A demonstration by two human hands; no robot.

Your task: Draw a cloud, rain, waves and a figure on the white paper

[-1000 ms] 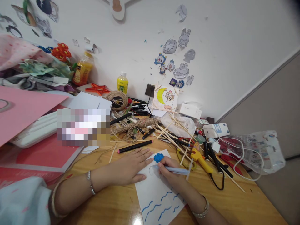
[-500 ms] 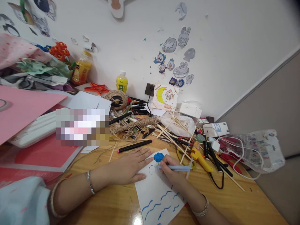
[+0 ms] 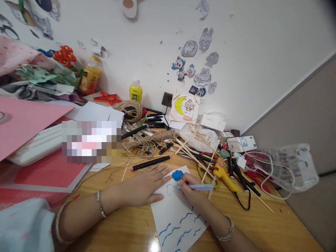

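A white sheet of paper (image 3: 173, 213) lies on the wooden table (image 3: 131, 231), with blue wavy lines on its near part and a filled blue shape (image 3: 177, 175) near its far edge. My left hand (image 3: 143, 187) lies flat with fingers stretched out, pressing the sheet's left edge. My right hand (image 3: 193, 192) is closed round a light blue pen (image 3: 198, 187), its tip touching the paper beside a small drawn curve just below the blue shape.
Beyond the paper lie a black marker (image 3: 151, 163), twine (image 3: 147, 140), wooden sticks (image 3: 194, 154) and a yellow glue gun (image 3: 224, 175) with its cord. Red books (image 3: 49, 175) and pink card (image 3: 23, 122) fill the left. A plastic bag (image 3: 291, 168) sits at the right.
The pen tip has crept along the small curve under the blue shape. My left hand stays flat on the paper. The view has tilted slightly.
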